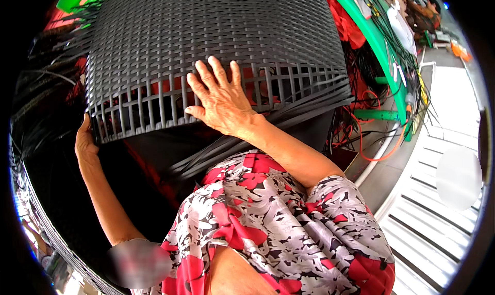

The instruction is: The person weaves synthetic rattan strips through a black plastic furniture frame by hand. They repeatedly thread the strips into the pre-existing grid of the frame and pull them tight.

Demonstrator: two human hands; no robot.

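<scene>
Head view: my right hand (220, 96) presses flat, fingers spread, steadying the woven panel (216, 42); left hand (85, 140) apparently grips its corner, bracing it.

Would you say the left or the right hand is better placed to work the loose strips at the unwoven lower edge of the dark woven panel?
Probably the right hand: it lies flat beside the open uprights and loose strips, while the left hand grips the woven panel at its corner.
</scene>
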